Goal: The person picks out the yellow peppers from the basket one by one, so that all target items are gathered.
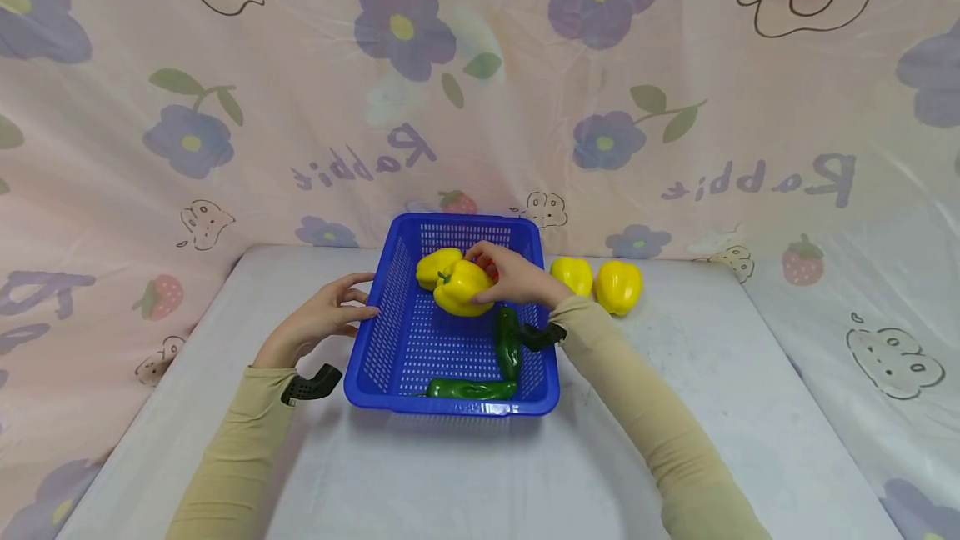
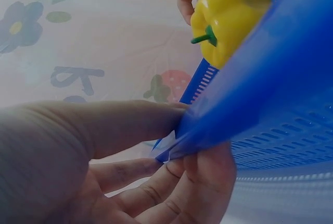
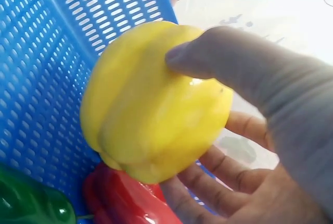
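Observation:
My right hand (image 1: 517, 275) grips a yellow bell pepper (image 1: 459, 290) over the blue plastic basket (image 1: 367, 390), thumb on one side and fingers on the other. In the left wrist view the same bell pepper (image 2: 226, 18) shows its green stem. My left hand (image 1: 330, 312) pinches the basket's left rim between thumb and fingers (image 2: 200, 182). Inside the basket lie another yellow bell pepper (image 1: 433, 265), a red pepper (image 3: 125, 198) mostly hidden in the head view, and two long green peppers, one along the right wall (image 1: 507, 348) and one along the near wall (image 1: 472, 390).
Two more yellow bell peppers, one (image 1: 572, 273) beside the other (image 1: 619, 287), stand on the white-covered table (image 1: 675, 373) to the right of the basket. A patterned cloth (image 1: 487, 107) hangs behind the table and at both sides.

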A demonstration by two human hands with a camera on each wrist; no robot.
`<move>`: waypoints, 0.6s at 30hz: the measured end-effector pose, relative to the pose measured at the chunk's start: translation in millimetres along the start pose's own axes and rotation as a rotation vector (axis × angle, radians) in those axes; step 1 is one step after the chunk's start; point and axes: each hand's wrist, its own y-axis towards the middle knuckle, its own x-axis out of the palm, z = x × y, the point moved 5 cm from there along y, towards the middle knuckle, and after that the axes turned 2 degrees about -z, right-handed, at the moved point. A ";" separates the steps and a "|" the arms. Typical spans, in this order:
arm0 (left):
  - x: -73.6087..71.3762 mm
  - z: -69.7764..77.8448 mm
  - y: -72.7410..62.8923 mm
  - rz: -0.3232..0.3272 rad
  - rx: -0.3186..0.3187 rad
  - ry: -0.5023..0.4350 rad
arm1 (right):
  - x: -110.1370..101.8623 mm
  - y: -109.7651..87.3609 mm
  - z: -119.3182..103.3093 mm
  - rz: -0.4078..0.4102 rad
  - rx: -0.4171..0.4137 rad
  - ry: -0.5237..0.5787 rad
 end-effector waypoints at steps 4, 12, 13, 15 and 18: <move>0.3 0.6 -0.5 0.003 -0.001 0.003 | -3.6 -3.8 -0.2 0.013 -0.007 0.018; 0.4 0.5 -0.9 0.006 -0.003 0.010 | -9.5 -12.6 5.3 0.022 0.049 0.105; 0.4 0.7 -1.0 0.006 -0.003 0.009 | -10.3 -13.6 6.2 0.025 0.056 0.120; 0.7 1.4 -1.2 0.006 -0.003 0.004 | -11.6 -16.0 7.1 0.031 0.064 0.153; 1.0 2.6 -1.6 0.006 -0.004 -0.001 | -13.4 -18.5 8.6 0.038 0.060 0.195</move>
